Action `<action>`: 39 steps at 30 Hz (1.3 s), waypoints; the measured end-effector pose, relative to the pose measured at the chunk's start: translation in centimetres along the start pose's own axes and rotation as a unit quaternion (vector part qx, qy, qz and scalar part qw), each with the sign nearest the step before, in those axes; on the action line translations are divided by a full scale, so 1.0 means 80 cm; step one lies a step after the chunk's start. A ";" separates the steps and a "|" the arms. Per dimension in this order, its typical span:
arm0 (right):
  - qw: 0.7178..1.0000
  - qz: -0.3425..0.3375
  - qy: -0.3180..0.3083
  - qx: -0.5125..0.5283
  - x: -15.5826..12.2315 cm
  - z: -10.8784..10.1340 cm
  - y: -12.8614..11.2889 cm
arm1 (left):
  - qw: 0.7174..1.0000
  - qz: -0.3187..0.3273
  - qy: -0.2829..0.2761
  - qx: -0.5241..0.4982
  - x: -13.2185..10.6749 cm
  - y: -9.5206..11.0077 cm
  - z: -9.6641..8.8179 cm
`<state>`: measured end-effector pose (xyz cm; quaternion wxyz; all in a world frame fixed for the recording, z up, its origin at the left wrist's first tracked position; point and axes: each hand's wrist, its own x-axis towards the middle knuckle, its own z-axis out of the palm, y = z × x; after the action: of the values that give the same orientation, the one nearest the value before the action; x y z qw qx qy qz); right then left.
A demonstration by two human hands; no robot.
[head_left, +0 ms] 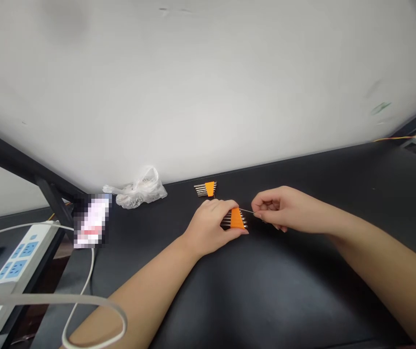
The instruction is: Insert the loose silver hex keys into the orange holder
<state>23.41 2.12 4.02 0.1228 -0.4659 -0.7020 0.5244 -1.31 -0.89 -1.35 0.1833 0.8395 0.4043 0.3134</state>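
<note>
My left hand (213, 225) is closed around an orange hex key holder (236, 218), thumb along its near edge and fingers over the far one. Several metal keys stick out of both sides of it. To its right, my right hand (275, 208) pinches the end of a thin metal hex key (246, 210). The key's other end reaches the holder's upper corner by my left fingertips; whether it sits in a slot I cannot tell. Farther back lies a second orange holder (210, 188) with several metal keys pointing left.
A crumpled clear plastic bag (140, 189) lies against the wall at back left. Beside it is a blurred-out pinkish item (90, 223). White power strips (19, 261) and a looping white cable (93, 269) occupy the left side. The black tabletop (357, 194) extends to the right.
</note>
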 end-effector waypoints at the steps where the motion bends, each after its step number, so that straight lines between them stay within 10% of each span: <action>1: 1.000 0.000 0.000 -0.003 0.000 0.000 0.000 | 1.000 -0.002 0.002 -0.003 0.000 0.000 0.000; 7: 0.998 -0.025 0.011 -0.052 0.000 0.000 0.004 | 1.000 -0.007 -0.001 -0.005 -0.001 0.000 0.000; 15: 0.928 -0.268 0.089 -0.241 -0.007 0.009 0.002 | 1.000 -0.008 -0.022 0.002 0.001 0.002 -0.001; 23: 0.984 -0.153 0.080 0.038 0.022 0.030 0.018 | 0.999 0.043 -0.008 -0.012 -0.002 0.008 -0.003; 30: 0.967 -0.037 -0.059 0.246 0.031 0.042 0.017 | 0.998 0.069 0.011 0.005 -0.002 0.012 -0.005; 39: 0.988 -0.080 0.018 0.131 0.040 0.051 0.026 | 0.996 0.004 -0.013 0.090 -0.003 0.013 -0.006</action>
<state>20.08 2.15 -0.46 0.2369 -0.3979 -0.6598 0.5918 -1.10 -1.67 -0.50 0.1113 0.8582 0.4253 0.2650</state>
